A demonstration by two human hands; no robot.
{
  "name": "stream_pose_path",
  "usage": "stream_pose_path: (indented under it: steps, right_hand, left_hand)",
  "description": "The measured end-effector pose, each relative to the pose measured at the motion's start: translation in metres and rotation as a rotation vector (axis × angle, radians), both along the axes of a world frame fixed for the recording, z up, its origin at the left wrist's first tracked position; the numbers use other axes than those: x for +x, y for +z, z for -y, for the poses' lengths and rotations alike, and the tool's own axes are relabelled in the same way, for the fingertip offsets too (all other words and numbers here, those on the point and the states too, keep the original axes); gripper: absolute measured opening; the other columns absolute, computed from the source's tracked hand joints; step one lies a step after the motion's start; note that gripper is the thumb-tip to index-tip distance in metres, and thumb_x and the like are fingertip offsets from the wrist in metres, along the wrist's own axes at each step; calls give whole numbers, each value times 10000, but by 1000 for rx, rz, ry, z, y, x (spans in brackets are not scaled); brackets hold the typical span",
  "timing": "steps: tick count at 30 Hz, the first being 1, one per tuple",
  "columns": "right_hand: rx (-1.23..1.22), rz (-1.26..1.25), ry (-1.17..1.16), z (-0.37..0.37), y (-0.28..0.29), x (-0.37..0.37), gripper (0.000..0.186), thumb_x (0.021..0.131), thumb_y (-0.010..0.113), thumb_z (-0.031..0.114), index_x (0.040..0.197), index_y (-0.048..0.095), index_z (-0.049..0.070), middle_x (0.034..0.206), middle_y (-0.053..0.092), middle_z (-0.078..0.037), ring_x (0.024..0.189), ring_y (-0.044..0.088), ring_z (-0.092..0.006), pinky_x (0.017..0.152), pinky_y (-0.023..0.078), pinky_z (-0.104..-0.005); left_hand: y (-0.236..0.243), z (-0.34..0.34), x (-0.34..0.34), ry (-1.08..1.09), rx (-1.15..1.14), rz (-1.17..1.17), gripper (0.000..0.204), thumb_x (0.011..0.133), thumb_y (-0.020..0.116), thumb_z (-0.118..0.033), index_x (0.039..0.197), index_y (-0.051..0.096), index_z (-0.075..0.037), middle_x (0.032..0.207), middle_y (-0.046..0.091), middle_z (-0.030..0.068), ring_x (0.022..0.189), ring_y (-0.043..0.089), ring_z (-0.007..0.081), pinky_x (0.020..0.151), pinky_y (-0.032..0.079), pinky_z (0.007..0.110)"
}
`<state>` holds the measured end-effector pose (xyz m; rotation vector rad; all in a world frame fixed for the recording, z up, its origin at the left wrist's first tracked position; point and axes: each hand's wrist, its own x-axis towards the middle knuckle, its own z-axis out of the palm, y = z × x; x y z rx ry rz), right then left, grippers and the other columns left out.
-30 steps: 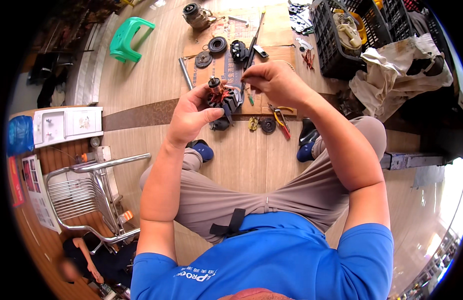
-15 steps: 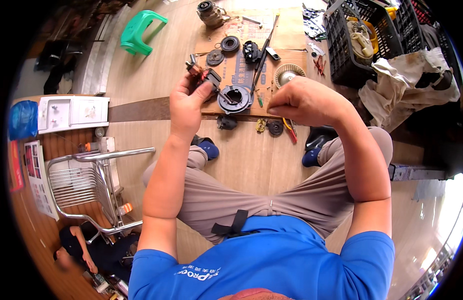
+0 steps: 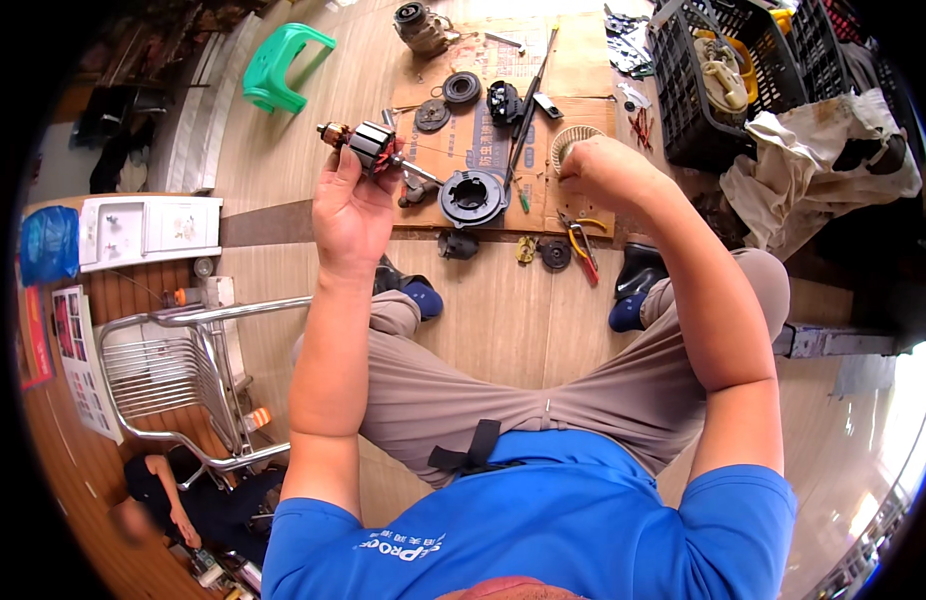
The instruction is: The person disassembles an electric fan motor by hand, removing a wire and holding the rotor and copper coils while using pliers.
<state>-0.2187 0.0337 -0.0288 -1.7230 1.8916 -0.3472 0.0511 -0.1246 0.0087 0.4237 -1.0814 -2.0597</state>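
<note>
My left hand [image 3: 351, 222] is closed around a motor armature [image 3: 371, 145] with copper windings and a long steel shaft, raised above the cardboard [image 3: 568, 60]. The shaft points toward a grey round motor housing [image 3: 473, 216]. My right hand [image 3: 615, 172] is closed, fingertips pinched, in front of a pale ribbed fan wheel [image 3: 569, 140] that it partly covers. Whatever is in that pinch is hidden. Below it lie pliers [image 3: 584, 250] with red and yellow handles. A dark cylindrical part [image 3: 457, 245] and a black round part [image 3: 555, 255] sit nearer me.
Farther up the cardboard are a black ring [image 3: 461, 88], a grey disc [image 3: 432, 115] and a black motor part [image 3: 503, 102]. A compressor [image 3: 420, 28] stands beyond. Black crates [image 3: 698, 130] are at right, a green stool [image 3: 283, 68] and metal chair [image 3: 163, 375] at left. Another person [image 3: 173, 500] is lower left.
My left hand has shifted slightly left and turned, bringing the armature into fuller view. My right hand has moved up over the fan wheel's near side, uncovering the pliers.
</note>
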Motion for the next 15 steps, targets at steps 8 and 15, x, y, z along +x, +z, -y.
stream_pose_path:
  steps: [8,15]
  right_hand:
    - [-29,138,291,-10,16,10,748,856,670,390,1393,385,-47,1340,496,-266,1238,502,-350,1040,394,-371]
    - [-210,952,69,17,-4,57,415,890,613,216,1238,575,-8,1042,675,-208,956,639,-221,887,478,-335]
  left_hand:
    - [-5,-20,-4,34,-281,174,360,909,624,-80,1241,512,8,1222,591,165,1128,594,273,942,506,369]
    - [-6,-46,-20,-252,-308,272,490,875,677,-121,1290,476,44,1313,532,193,1190,552,262,1029,430,391]
